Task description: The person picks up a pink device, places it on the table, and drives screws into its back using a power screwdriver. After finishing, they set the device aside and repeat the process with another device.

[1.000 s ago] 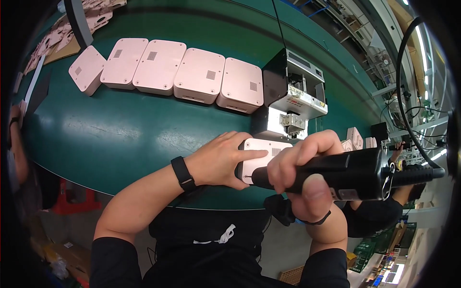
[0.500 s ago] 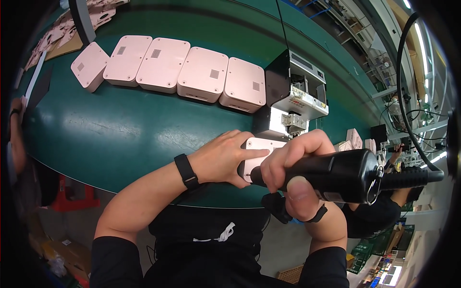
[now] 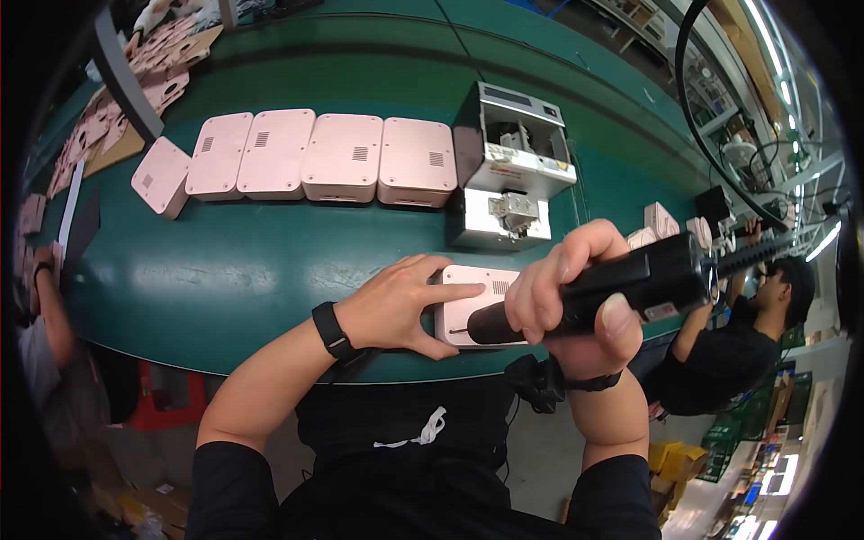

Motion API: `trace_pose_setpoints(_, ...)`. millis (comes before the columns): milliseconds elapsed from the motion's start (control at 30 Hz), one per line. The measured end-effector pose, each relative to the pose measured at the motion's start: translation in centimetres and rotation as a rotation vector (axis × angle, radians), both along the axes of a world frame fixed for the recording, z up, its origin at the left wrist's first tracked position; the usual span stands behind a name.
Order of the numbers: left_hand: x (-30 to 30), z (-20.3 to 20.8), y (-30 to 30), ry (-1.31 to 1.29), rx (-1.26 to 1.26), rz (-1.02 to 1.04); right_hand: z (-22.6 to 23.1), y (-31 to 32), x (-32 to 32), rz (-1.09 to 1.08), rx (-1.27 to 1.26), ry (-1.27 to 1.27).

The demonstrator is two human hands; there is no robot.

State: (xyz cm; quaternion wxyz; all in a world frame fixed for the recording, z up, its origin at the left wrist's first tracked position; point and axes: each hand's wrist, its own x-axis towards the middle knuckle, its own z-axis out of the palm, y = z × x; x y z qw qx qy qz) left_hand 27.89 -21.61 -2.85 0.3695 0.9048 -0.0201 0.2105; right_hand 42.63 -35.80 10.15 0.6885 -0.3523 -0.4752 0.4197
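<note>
A pale pink square housing point(image 3: 457, 281) with rounded corners and a small vent grille lies flat at the table's near edge. My left hand point(image 3: 402, 301) grips its left end, index finger stretched over the top and thumb at the near corner. In my right hand point(image 3: 569, 292) is a black electric screwdriver point(image 3: 634, 286), its cord running off to the right. The screwdriver slants down to the left, with its thin bit at the housing's near-left corner. My right hand and the tool hide the housing's right part.
Several similar pink housings point(image 3: 342, 157) stand in a row across the green table point(image 3: 243, 261). Right of them is a black-and-silver screw-feeder-like machine point(image 3: 513, 166). Flat pink parts point(image 3: 99, 126) lie at the far left. Co-workers sit at left and right point(image 3: 733, 346).
The whole view has shifted, so the row and machine appear lower and further left. The screwdriver has tilted, and its bit now shows at the housing's corner. Both hands keep their holds.
</note>
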Motion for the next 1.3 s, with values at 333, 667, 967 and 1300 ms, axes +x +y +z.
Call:
trace_pose_setpoints(333,2.2,2.6,-1.7,0.169,-0.056,-0.067,4.6,-2.1,3.3,-0.294,0.133,0.237)
trace_pose_setpoints(667,9.2,2.0,-4.1,0.762,-0.9,-0.077,1.5,-16.3,7.9,-0.83,0.395,0.138)
trace_pose_setpoints(967,23.8,2.3,-10.0,0.722,-1.598,0.107,-4.2,-21.0,9.2,-1.085,0.126,0.207)
trace_pose_setpoints(1300,34.9,-1.2,-10.4,0.479,-1.541,0.135,-7.9,-19.6,9.1,-1.036,0.03,0.235)
